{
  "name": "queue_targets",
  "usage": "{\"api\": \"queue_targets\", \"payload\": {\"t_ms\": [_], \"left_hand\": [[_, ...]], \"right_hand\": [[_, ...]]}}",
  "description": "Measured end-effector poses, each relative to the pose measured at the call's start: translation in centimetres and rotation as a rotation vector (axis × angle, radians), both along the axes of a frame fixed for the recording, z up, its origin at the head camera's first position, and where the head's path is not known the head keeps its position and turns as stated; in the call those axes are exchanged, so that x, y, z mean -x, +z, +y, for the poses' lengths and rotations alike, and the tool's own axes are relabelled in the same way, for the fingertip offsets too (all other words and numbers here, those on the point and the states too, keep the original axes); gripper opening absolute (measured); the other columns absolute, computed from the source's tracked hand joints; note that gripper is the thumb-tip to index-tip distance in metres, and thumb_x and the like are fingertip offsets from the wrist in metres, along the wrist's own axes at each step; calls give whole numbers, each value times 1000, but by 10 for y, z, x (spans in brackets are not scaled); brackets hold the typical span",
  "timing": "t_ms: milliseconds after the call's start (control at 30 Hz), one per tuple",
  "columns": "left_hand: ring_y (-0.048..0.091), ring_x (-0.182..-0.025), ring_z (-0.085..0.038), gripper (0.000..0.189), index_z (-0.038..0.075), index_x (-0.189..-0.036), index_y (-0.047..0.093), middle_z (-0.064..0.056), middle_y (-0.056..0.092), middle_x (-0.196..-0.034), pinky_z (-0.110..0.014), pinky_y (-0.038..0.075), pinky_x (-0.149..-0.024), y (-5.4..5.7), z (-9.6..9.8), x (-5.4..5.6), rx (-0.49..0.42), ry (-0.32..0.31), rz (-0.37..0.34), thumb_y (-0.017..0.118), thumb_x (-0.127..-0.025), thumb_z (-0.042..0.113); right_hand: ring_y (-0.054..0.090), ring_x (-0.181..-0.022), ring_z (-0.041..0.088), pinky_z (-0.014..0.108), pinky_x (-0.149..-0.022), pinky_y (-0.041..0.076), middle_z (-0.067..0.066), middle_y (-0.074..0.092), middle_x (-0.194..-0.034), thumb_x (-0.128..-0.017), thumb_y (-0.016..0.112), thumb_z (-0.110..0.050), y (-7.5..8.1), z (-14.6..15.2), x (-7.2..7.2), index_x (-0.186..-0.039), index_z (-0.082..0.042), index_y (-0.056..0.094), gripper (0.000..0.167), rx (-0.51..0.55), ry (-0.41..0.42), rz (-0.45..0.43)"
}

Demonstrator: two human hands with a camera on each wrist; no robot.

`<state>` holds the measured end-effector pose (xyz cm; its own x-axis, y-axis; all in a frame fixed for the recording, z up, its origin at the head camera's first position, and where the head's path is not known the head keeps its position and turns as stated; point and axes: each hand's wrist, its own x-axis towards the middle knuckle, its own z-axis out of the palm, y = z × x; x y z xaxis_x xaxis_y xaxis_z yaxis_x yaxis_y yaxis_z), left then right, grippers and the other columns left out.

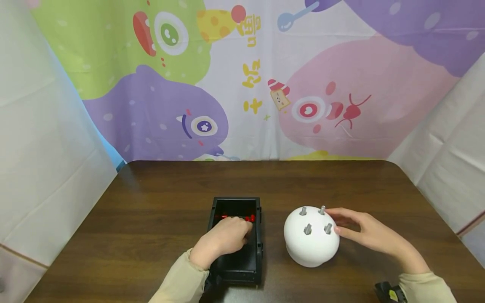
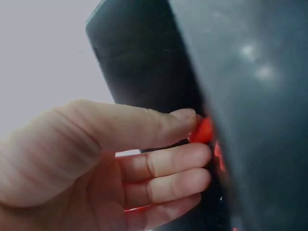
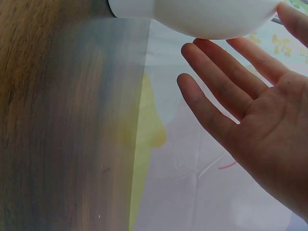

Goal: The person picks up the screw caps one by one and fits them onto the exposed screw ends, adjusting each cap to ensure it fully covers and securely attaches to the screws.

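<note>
My left hand (image 1: 227, 237) reaches down into a black rectangular box (image 1: 259, 252). In the left wrist view its thumb tip and fingertips meet at a small red piece (image 2: 202, 131), which they pinch; part of the piece is hidden behind the box wall. To the right of the box stands a white rounded object (image 1: 308, 244) with several grey pegs sticking up from its top. My right hand (image 1: 373, 231) rests its thumb and fingertips against that object's right side. Its fingers are nearly straight in the right wrist view.
More small red pieces (image 1: 250, 218) lie at the far part of the box. Everything stands on a dark wooden table (image 1: 151, 235). A cartoon-printed curtain (image 1: 254, 139) hangs behind the table's far edge, and pale cloth (image 1: 49, 126) hangs at the sides.
</note>
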<state>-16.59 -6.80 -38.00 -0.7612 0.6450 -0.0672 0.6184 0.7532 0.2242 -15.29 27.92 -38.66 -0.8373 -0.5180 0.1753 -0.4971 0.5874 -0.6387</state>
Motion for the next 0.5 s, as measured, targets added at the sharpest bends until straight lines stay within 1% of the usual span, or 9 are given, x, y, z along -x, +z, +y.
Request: {"api": "queue_targets", "payload": {"t_ms": [200,400,500], "left_hand": [[46,-58,-5,10,12,-76,61,5,56,-67,-19,43,-56,-1,1,1,-37,-4,14,62,-81,4],[45,-56,-4,9,11,-76,61,4,57,-67,-19,41,-53,1,0,0,-34,4,16,62,-82,5],[43,-54,-4,10,12,-74,59,4,56,-65,-19,39,-51,3,0,-1,-21,4,42,63,-82,8]], "right_hand": [[59,-100,4,31,-80,49,1,59,-120,-86,62,-20,0,0,-1,-126,-19,51,41,9,0,-10],[59,-100,4,31,-79,50,3,58,-120,-81,68,-22,0,0,-1,-127,-18,49,50,49,13,-59],[59,-100,4,31,-80,50,3,58,-120,-79,70,-23,-1,0,-1,-128,-18,49,53,57,17,-65]]}}
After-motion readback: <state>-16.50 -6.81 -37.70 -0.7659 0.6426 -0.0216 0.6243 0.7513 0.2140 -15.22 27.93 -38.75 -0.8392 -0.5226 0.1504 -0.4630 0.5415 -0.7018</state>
